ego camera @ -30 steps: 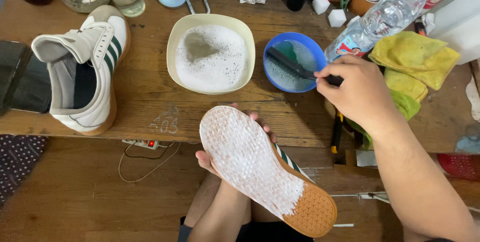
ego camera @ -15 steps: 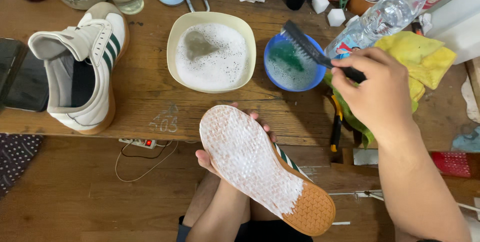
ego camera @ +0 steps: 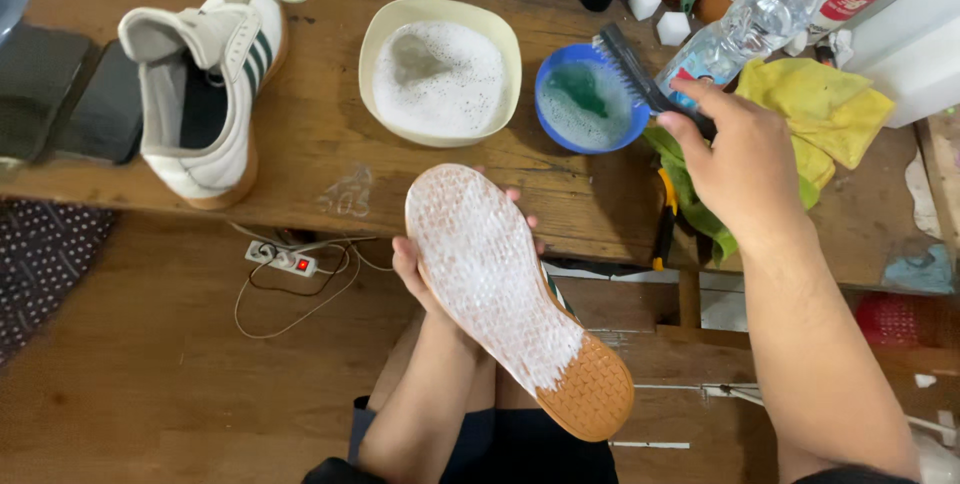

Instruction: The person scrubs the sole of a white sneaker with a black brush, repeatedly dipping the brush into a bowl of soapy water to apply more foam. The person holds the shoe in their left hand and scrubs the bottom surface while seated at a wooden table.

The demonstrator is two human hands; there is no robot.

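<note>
A shoe [ego camera: 515,294] is held sole-up in front of the table [ego camera: 300,159], gripped from below by the left hand [ego camera: 415,269]; only fingertips at either edge of the sole are seen, the palm being hidden beneath it. Most of the sole is covered in white foam, and only the tan heel end is left bare. The upper is hidden apart from a sliver of striped side near the heel.

A brush [ego camera: 640,74] is gripped by the right hand [ego camera: 745,159], closed round the handle, which is largely covered by the fingers. The bristle head is held over the rim of the blue bowl [ego camera: 590,99], just behind the shoe's toe; whether the rim is touched cannot be told. Greenish sudsy water is seen in that bowl.

Left of the blue bowl, a cream bowl [ego camera: 440,69] of white suds is set. Further left of it, a second shoe [ego camera: 205,94] is stood upright. Right of the blue bowl, a water bottle [ego camera: 760,19] is laid, its base hidden behind the hand, and yellow cloths [ego camera: 830,114] are heaped. Things along the table's far edge are cut off by the frame. A power strip [ego camera: 280,262] is lying on the floor under the table
</note>
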